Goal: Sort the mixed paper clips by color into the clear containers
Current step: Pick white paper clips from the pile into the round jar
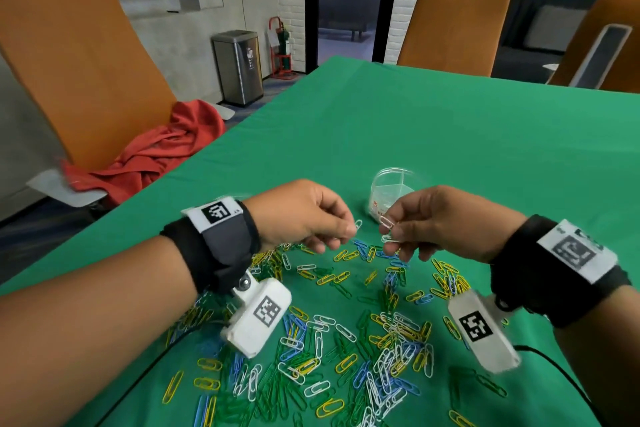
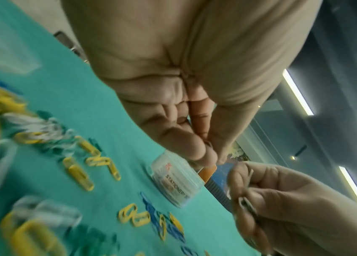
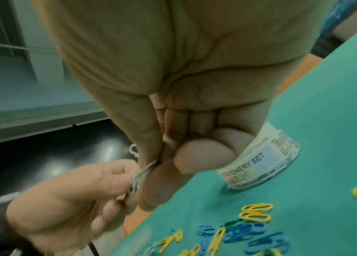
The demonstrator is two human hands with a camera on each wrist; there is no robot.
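On the orange chair [image 1: 79, 73] off the left edge of the table lies a crumpled red cloth [image 1: 152, 152]; it plays no part. The green cloth-covered table [image 1: 450, 135] carries the loose heap of mixed yellow, green, blue and white paper clips [image 1: 346, 333], spread across its near half toward the near edge.

Above the heap's far side, the left hand [image 1: 304, 215] hovers with fingers curled, thumb and forefinger pinching a single white wire paper clip [image 1: 358, 225]. Just beside it, the right hand [image 1: 440, 222] pinches a small bunch of white paper clips [image 1: 388, 229] between thumb and fingers, the other fingers folded in. The two hands are nearly touching, as if one clip is being passed or teased apart.

Behind them, near the table's middle, stands the small clear round plastic container with inner dividers and a stationery label [image 1: 389, 194], close to the right hand.

The likely trouble: the clips in the right hand may be hooked together, so pulling could fling one back into the heap or off the table. The grip on thin wire is slight, and a slip seems easy. The container is light and may tip if a knuckle knocks it, and a careless drop may land a clip in the wrong compartment.
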